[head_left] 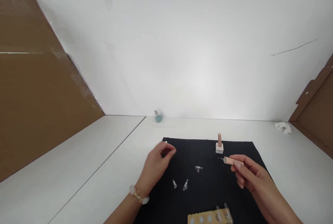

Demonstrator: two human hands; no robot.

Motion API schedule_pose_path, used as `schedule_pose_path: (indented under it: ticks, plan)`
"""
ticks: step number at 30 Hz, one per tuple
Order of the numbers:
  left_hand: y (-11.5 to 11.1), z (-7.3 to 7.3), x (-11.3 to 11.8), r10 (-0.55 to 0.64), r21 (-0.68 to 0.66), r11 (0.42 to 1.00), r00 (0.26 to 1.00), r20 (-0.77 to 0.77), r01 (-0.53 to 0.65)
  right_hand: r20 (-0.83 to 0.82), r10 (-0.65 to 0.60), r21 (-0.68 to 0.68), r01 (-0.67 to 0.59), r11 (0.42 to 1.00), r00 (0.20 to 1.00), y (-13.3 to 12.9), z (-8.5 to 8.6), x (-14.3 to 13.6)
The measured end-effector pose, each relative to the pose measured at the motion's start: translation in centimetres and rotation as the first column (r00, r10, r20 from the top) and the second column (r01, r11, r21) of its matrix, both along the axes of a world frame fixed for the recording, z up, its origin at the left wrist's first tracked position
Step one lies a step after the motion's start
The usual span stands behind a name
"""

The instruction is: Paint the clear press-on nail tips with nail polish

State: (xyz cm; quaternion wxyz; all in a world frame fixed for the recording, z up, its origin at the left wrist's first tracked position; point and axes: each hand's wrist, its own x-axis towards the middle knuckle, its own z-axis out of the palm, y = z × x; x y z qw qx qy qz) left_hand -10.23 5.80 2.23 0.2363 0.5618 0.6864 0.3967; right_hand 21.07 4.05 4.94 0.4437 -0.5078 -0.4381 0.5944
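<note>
Delicately, the right hand (253, 175) keeps a nearly closed grip, thumb and fingers pinched on a pale pink cap (232, 161) whose thin brush (220, 158) points left above the black mat (192, 151), near a pink-topped bottle (219, 148). The left hand (155, 164) has its fingertips drawn together over the mat's left part, though whether they pinch anything cannot be told. Farther out lie three small clear pieces (185, 184), a tan holder (205, 216) at the near side, and a teal bottle (158, 118) on the white worktop (109, 182).
</note>
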Motion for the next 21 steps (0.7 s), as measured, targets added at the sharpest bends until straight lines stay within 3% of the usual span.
schedule_pose_path:
  ticks: [4,7,11,16,21]
  plan:
    - [0.0,0.9,2.8,-0.276,-0.130,0.949,0.956,0.095,0.287,-0.016,-0.024,-0.025,0.024,0.999,1.000,0.4,-0.1,-0.2]
    - [0.7,1.0,3.9,-0.378,-0.196,0.898,0.918,0.118,0.395,-0.002,-0.027,-0.007,0.027,1.000,1.000,0.7,-0.5,-0.2]
    - [1.7,0.9,4.9,-0.426,-0.234,0.865,0.897,0.120,0.443,0.008,-0.013,0.009,0.013,1.000,1.000,0.8,-1.0,0.0]
    - [1.9,0.9,6.0,-0.429,-0.205,0.868,0.891,0.149,0.452,0.038,0.000,-0.007,0.000,1.000,0.999,0.6,-0.6,-0.2]
    - [1.2,2.5,5.3,-0.379,-0.137,0.900,0.898,0.224,0.414,0.109,-0.099,0.078,0.091,0.993,0.989,0.0,-0.1,-0.7]
